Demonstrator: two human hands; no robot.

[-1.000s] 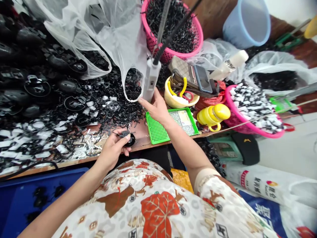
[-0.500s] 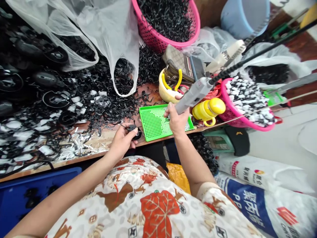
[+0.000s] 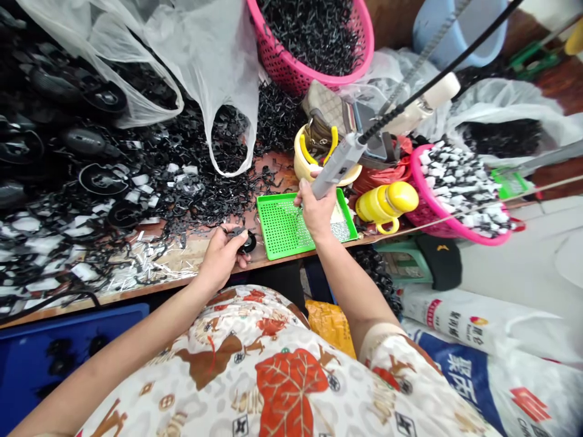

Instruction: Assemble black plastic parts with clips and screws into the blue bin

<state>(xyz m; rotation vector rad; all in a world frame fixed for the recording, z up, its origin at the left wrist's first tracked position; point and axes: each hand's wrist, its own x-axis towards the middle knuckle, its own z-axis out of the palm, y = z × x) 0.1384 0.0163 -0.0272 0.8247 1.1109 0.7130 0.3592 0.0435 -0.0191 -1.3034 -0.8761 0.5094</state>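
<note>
Between the thumb and fingers of my left hand is a black plastic part with a round end, held at the table's front edge. My right hand is wrapped round a grey electric screwdriver, whose cord runs up to the right. The tool tilts over a green perforated tray, its tip mostly hidden by my hand. Small silvery screws lie in the tray's right part. Just left of the tray, the black part stays apart from it.
Small black parts and white pieces heap up on the left. Behind stand a pink basket and a cream bowl. A yellow bottle and another pink basket are at right. A blue bin sits below left.
My right hand and the screwdriver have shifted left over the tray, and the tool's cord now rises more steeply. My left hand keeps the black part in nearly the same place.
</note>
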